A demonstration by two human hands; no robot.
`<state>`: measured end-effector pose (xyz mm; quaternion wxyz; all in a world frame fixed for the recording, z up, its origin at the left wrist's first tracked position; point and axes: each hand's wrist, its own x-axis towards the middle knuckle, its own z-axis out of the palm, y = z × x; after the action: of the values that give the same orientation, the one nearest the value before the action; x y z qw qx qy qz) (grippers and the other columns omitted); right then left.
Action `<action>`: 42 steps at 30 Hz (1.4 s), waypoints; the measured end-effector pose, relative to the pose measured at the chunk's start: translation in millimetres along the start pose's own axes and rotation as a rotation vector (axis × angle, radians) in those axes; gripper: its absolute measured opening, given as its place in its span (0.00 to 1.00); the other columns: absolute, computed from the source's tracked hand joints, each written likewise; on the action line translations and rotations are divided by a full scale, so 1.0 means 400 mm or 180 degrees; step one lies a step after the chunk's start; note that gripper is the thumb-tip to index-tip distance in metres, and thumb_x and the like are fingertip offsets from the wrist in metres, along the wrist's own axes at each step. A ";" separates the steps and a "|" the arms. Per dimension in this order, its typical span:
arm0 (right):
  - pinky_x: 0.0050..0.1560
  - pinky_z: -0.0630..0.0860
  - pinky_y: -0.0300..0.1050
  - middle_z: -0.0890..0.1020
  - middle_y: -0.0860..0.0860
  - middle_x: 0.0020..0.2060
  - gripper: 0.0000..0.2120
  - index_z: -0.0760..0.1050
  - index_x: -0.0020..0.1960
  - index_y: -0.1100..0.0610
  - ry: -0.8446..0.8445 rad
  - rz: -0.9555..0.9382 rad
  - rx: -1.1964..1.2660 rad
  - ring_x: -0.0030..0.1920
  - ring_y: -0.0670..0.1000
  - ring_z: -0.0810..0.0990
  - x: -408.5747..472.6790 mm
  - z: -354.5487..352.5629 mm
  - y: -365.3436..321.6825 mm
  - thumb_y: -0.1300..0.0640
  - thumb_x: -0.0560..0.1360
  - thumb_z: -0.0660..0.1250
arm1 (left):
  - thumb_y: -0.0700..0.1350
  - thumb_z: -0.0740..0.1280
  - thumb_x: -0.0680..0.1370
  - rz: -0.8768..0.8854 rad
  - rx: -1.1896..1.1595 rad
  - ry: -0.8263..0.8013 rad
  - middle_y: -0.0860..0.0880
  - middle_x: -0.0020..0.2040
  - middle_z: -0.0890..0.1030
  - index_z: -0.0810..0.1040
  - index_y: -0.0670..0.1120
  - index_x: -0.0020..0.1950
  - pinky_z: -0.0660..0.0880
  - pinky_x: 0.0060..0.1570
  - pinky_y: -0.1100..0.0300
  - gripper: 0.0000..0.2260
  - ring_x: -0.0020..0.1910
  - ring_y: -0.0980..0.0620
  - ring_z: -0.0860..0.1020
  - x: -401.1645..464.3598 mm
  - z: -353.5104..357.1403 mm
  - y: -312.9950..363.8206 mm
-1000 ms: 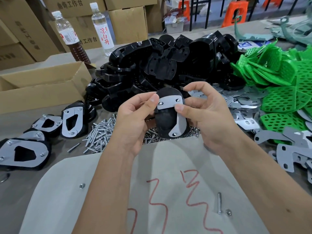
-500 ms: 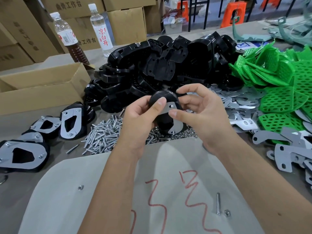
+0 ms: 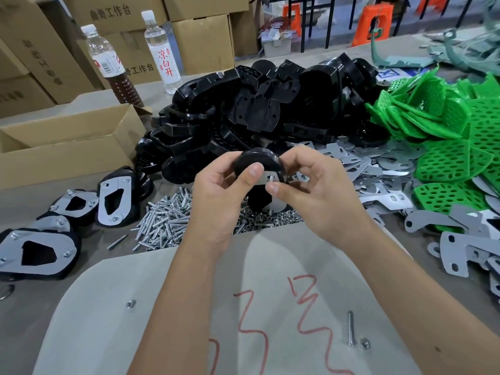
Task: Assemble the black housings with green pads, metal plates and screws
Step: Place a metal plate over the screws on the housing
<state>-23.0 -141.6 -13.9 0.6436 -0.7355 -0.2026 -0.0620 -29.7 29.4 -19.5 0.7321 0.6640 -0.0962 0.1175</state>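
Since the earlier frames the held housing (image 3: 258, 161) had tilted away, its plate (image 3: 270, 180) turning edge-on. The heap of black housings (image 3: 270, 109), green pads (image 3: 446, 147) and loose plates (image 3: 378, 169) remained large, so most work seemingly lay ahead; a few finished units (image 3: 38, 250) sat at the left. The left hand (image 3: 216, 190) gripped the housing above the screw pile (image 3: 165, 220), while the right hand (image 3: 316, 190) pinched at a screw (image 3: 270, 178) in its plate.

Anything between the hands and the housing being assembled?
No. The left hand and the right hand both already grip the black housing, with fingers on its metal plate; nothing sits between them.
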 end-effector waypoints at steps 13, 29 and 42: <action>0.44 0.81 0.50 0.85 0.63 0.46 0.02 0.83 0.46 0.56 0.0387 0.0733 0.1228 0.44 0.57 0.84 0.011 -0.014 0.016 0.62 0.77 0.74 | 0.51 0.65 0.83 -0.0864 -0.0371 0.0215 0.35 0.59 0.84 0.84 0.38 0.61 0.79 0.55 0.43 0.18 0.52 0.40 0.81 -0.003 0.014 0.018; 0.40 0.79 0.46 0.83 0.58 0.40 0.09 0.79 0.39 0.56 0.0393 0.0907 0.1374 0.40 0.56 0.82 0.004 -0.004 0.016 0.63 0.76 0.73 | 0.42 0.62 0.86 -0.0630 0.0111 0.0417 0.43 0.44 0.83 0.79 0.34 0.52 0.76 0.48 0.48 0.12 0.44 0.46 0.80 -0.003 0.046 0.010; 0.57 0.82 0.58 0.87 0.65 0.49 0.05 0.84 0.51 0.64 0.0685 0.0915 0.1419 0.49 0.65 0.86 0.007 0.010 0.020 0.63 0.77 0.73 | 0.42 0.60 0.87 -0.0677 0.0065 0.0518 0.39 0.48 0.83 0.78 0.35 0.55 0.77 0.49 0.47 0.12 0.47 0.44 0.80 -0.003 0.060 0.007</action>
<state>-18.2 -137.8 -21.1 0.8094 -0.5862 -0.0354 -0.0017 -31.2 5.7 -14.9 0.7391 0.6661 0.0357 0.0938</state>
